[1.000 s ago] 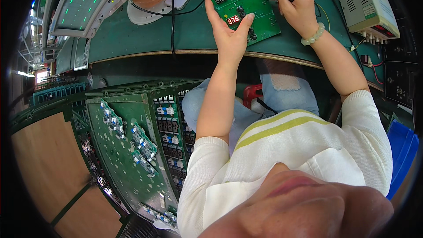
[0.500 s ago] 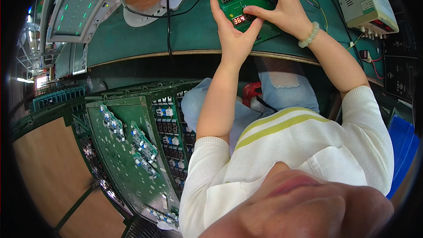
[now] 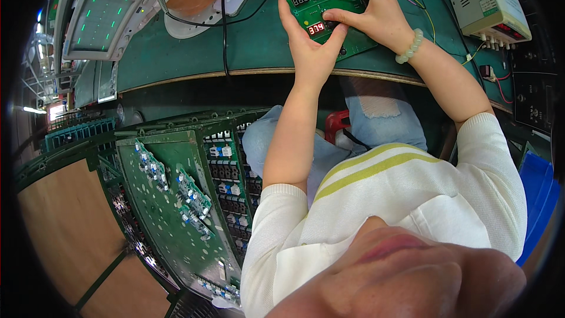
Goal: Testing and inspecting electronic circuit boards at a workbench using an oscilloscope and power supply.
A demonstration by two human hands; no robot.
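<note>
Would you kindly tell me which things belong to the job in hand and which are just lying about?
In hand:
display board, held by left hand, touched by right hand

Seemingly just lying about:
small boards on green panel
blue bin

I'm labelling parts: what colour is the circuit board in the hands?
Green; the circuit board shows best in the head view.

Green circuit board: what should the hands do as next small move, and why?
Perhaps lift the thumb of the right hand slightly, so the dark parts beside the lit red display can be seen: the thumb partly hides them, while the left hand holds the green circuit board.
</note>
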